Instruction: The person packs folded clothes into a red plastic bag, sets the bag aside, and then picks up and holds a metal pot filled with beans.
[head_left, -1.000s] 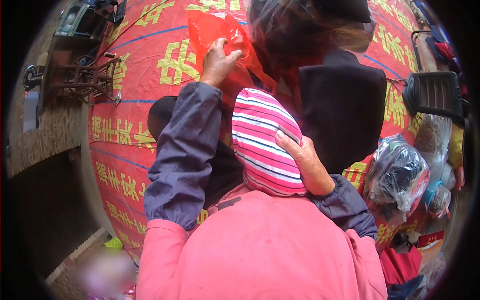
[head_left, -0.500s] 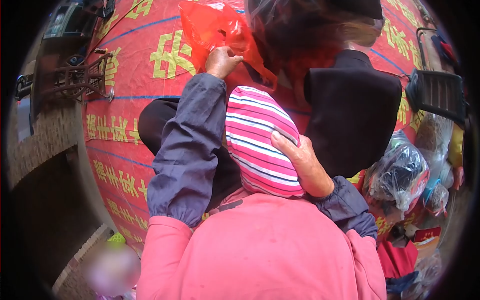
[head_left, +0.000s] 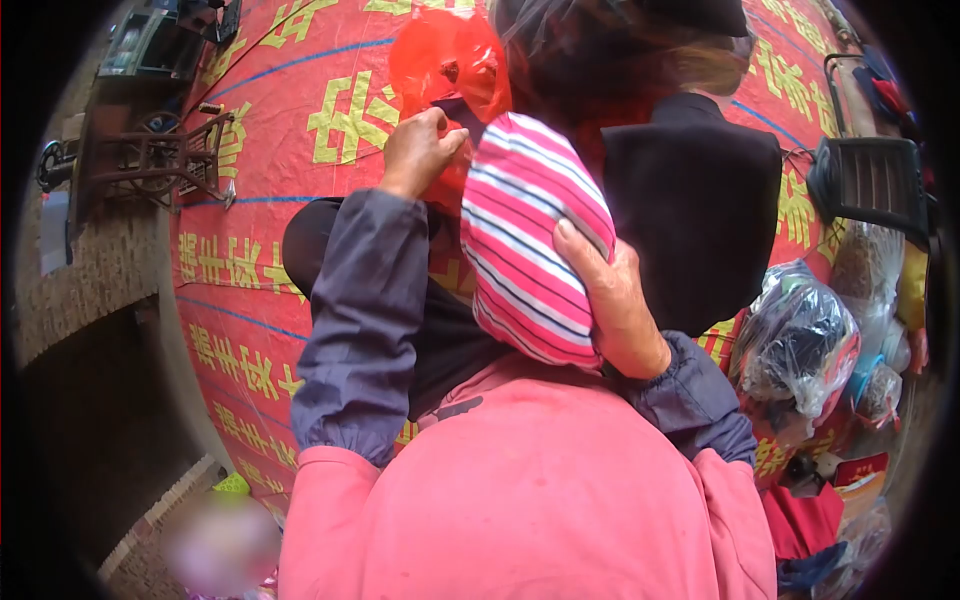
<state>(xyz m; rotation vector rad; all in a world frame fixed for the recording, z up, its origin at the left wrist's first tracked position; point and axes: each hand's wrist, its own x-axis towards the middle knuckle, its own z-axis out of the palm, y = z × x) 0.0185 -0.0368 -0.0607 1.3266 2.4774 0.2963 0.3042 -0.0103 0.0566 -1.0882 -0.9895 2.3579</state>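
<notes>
A rounded, full cloth bundle (head_left: 535, 240) with pink, white and dark stripes lies over my lap. My right hand (head_left: 615, 295) grips its right side, the thumb on top and the other fingers hidden beneath. Just beyond the bundle's left edge, my left hand (head_left: 425, 150) pinches the rim of a thin red plastic bag (head_left: 445, 65). The bag's mouth gapes, with something dark visible at it. What that dark thing is, I cannot tell.
Red sheeting (head_left: 270, 120) with yellow characters covers the ground. A black cloth piece (head_left: 695, 210) lies right of the bundle, below a large clear bag of dark material (head_left: 600, 50). Filled plastic bags (head_left: 795, 340) and a dark chair (head_left: 870, 185) stand right; a metal frame (head_left: 165, 155) is left.
My left hand has drawn nearer, bringing the red bag's rim toward the bundle. The bundle has shifted slightly up and right with my right hand still on it.
</notes>
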